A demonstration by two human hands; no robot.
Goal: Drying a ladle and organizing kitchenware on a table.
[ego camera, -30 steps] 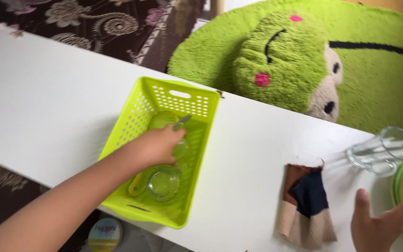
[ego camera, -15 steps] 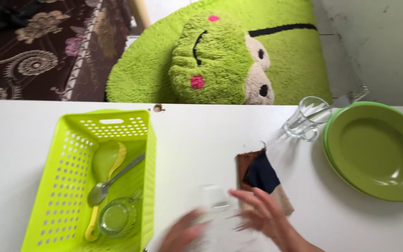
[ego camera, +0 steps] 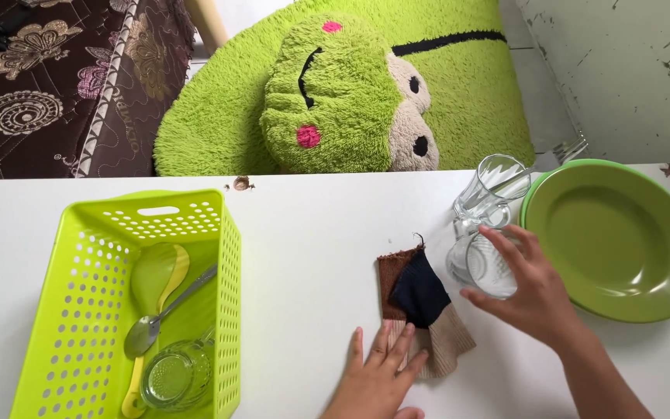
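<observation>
On the white counter (ego camera: pixel 312 233), your right hand (ego camera: pixel 533 291) grips a clear glass mug (ego camera: pixel 484 265): rigid, slippery, breakable; wrap its wall. Your left hand (ego camera: pixel 378 372) lies flat, open, on the folded cloth (ego camera: pixel 420 306).

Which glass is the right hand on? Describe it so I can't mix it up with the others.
Start at the green plate on the white table's right end. Two clear glasses stand just left of its rim. The one meant is the nearer glass, beside the folded cloth, with the right hand around it; the other glass stands untouched behind.
</observation>
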